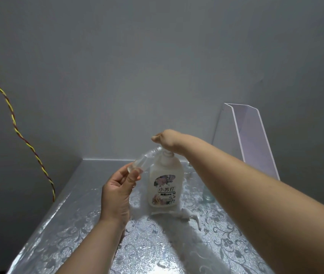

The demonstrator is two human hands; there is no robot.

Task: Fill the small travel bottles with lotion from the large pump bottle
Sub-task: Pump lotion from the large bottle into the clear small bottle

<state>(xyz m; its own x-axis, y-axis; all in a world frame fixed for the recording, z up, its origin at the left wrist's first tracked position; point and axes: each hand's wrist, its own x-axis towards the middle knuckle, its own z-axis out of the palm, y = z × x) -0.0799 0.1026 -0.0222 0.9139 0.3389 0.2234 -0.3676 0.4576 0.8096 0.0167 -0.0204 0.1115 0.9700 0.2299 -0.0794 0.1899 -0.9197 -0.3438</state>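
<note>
The large white pump bottle (pixel 164 186) with a floral label stands upright on the silver patterned table (pixel 78 224). My left hand (pixel 117 192) grips a clear small travel bottle (pixel 141 163) by its base, tilted so that its top end points up right toward the large bottle's neck. My right hand (pixel 166 141) hovers just above that neck and the travel bottle's top, its fingers bent downward. What those fingers touch or hold is hidden. A detached white pump head (pixel 186 215) lies on the table in front of the large bottle.
Another clear small bottle (pixel 208 195) stands at the right, partly hidden behind my right forearm. A clear acrylic stand (pixel 254 139) leans at the back right. A yellow and red twisted cord (pixel 19 133) hangs down the left wall. Grey walls close the table's back and left.
</note>
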